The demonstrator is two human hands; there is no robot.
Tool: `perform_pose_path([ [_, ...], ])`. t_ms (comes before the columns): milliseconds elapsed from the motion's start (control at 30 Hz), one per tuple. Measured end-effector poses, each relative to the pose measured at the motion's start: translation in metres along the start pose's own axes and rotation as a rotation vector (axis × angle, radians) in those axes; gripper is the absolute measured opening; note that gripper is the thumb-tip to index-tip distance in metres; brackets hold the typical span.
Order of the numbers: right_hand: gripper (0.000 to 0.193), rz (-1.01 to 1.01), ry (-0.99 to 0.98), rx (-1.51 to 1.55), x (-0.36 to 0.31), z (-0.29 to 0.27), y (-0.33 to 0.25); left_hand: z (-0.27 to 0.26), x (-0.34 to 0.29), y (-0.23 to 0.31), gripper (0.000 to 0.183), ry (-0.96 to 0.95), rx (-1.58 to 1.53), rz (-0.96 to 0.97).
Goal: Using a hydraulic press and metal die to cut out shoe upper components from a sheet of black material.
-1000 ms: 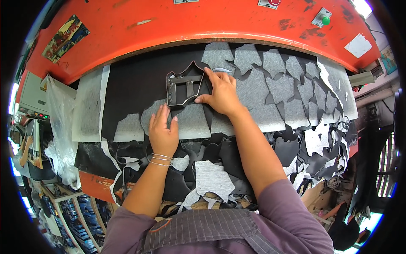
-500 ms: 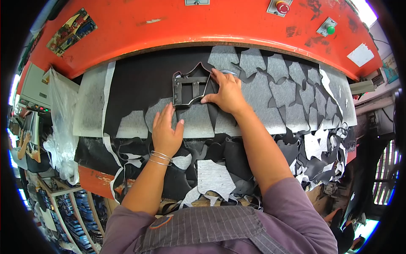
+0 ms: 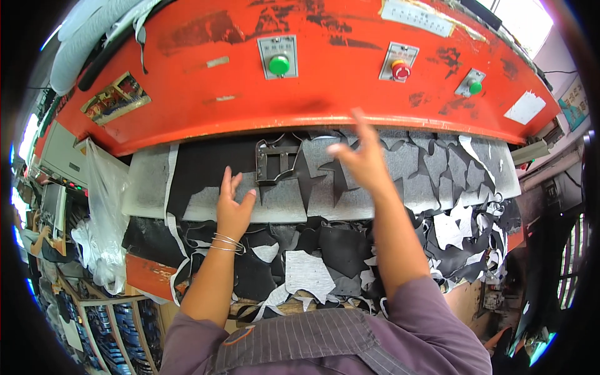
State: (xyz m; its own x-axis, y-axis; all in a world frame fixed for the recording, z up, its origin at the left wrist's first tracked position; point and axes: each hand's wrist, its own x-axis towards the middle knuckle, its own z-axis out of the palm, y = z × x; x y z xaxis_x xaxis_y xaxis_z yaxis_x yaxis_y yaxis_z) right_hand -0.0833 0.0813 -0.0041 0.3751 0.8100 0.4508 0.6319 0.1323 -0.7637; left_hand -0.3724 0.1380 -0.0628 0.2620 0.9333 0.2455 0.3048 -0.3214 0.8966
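Observation:
A metal cutting die (image 3: 279, 150), with an open frame and crossbars, rests on a black sheet of material (image 3: 209, 159). The sheet lies over a pale grey cutting board (image 3: 147, 190), which shows through the shaped holes cut in it. My left hand (image 3: 233, 209) hovers near the board's front edge, left of the die and apart from it, its fingers spread and holding nothing. Raised to the right of the die is my right hand (image 3: 365, 159), smeared by motion, with thumb and fingers apart and nothing in them.
The red press beam (image 3: 206, 81) spans the far side, bearing a green button (image 3: 279, 65), a red stop button (image 3: 400, 70) and another green button (image 3: 475, 87). Black and white offcuts (image 3: 347, 247) heap along the near edge. At left hangs a clear plastic bag (image 3: 106, 200).
Both hands have come off the die; the right has lifted up and to the right, the left has drawn back slightly. The view has tilted up, showing more of the press.

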Motion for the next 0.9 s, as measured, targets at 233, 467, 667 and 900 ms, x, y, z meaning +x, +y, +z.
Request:
perform_pose_path([
  [233,0.052,-0.059,0.981,0.255,0.073,-0.186,0.007,0.016,0.054,0.157,0.017,-0.131,-0.151,0.155],
  [467,0.085,0.173,0.939,-0.405,0.103,-0.275,0.048,0.031,0.094,0.216,0.028,-0.061,0.381,0.826],
  [667,0.078,0.171,0.862,-0.055,0.020,-0.266,-0.026,-0.061,-0.038,0.199,0.030,-0.271,0.429,0.366],
  [900,0.042,-0.309,0.565,-0.085,-0.021,-0.211,-0.108,-0.111,-0.225,0.109,0.028,-0.128,0.393,0.133],
])
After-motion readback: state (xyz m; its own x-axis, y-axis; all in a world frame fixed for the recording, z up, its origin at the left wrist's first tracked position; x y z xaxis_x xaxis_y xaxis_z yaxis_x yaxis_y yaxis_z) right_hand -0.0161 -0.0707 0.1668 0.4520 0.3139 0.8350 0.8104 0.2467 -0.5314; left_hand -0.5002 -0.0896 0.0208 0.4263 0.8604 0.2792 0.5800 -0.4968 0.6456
